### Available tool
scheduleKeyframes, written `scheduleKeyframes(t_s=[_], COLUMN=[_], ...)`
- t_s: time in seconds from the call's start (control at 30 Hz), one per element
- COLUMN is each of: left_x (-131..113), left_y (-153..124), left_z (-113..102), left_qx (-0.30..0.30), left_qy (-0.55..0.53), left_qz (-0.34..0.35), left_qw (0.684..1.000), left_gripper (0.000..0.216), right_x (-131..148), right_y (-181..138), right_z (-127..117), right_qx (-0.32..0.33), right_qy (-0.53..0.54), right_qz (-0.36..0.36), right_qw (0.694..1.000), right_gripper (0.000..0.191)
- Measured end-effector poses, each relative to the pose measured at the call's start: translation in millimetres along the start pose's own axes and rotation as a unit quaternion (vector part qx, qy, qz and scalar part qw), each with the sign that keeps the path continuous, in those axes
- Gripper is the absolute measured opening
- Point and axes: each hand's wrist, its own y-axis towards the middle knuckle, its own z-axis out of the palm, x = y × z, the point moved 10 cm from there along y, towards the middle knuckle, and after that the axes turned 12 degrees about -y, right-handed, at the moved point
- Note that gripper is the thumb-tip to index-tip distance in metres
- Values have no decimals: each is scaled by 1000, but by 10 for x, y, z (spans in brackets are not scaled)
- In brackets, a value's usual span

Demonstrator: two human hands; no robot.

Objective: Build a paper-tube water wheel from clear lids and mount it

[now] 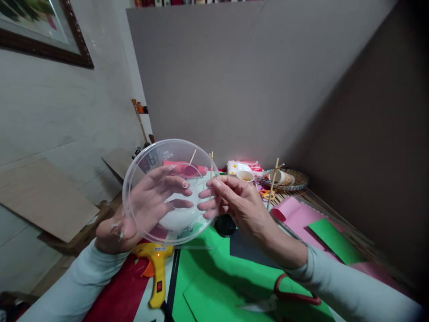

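Above the green paper [214, 268], holding a clear plastic lid [176, 197] tilted up, pinching its right rim with the right grip [246, 208], spreading the left grip [145, 199] behind it; likely light, slick, easily cracked, so best taken by the rim.

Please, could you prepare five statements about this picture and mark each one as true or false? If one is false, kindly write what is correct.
1. The right hand pinches the rim of the clear plastic lid. True.
2. The left hand is completely hidden by the lid. False: it shows through the clear plastic, fingers spread.
3. A small light glows on the yellow glue gun. True.
4. The red-handled scissors are in the right hand. False: they lie on the green paper.
5. The framed picture is at the upper right. False: it is at the upper left.
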Motion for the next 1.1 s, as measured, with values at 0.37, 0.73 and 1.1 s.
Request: scheduleKeyframes(t_s=[0.37, 0.73, 1.1], left_x=[200, 466, 606], left_y=[-98, -256, -307], left_z=[698, 1361, 1702], left_qx=[-55, -15, 5], left_qy=[22, 308, 443], left_qz=[-38, -49, -28], left_qw=[998, 950, 896], left_gripper=[84, 72, 83], right_x=[-99, 387, 372], right_y=[-526, -1346, -1620], right_z=[-169, -206, -427], right_qx=[-16, -2, 82], right_qy=[-49, -238, -126], right_qz=[16, -83, -95], right_qw=[999, 968, 984], right_gripper=[37, 60, 59])
